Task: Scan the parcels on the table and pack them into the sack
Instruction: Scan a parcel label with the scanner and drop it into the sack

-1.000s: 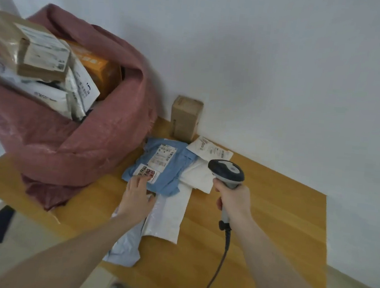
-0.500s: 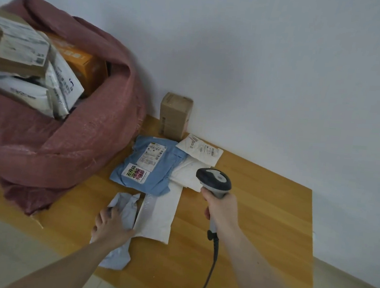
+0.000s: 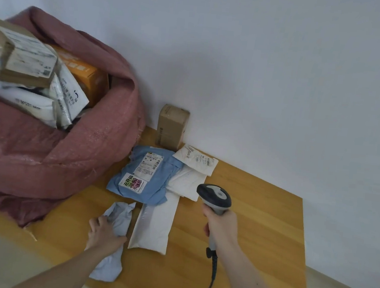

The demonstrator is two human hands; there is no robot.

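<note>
Wooden counter (image 3: 258,221): left grip (image 3: 104,233) clenches a crumpled grey mailer (image 3: 118,216); right grip (image 3: 222,227) is wrapped around the barcode scanner (image 3: 215,197).

Wooden table (image 3: 257,233) set against a white wall. At its left end stands a bulging pink woven sack (image 3: 66,154). A small upright cardboard box (image 3: 171,127) stands at the back edge, touching the wall. In front of it lie a blue mailer bag (image 3: 156,188) with labels facing up and a white labelled envelope (image 3: 196,159), both overlapping a white mailer (image 3: 186,183). Nearer the front edge lie a long white poly mailer (image 3: 156,224) and, just beside it, a crumpled pale grey mailer (image 3: 110,264) overhanging the front edge.
</note>
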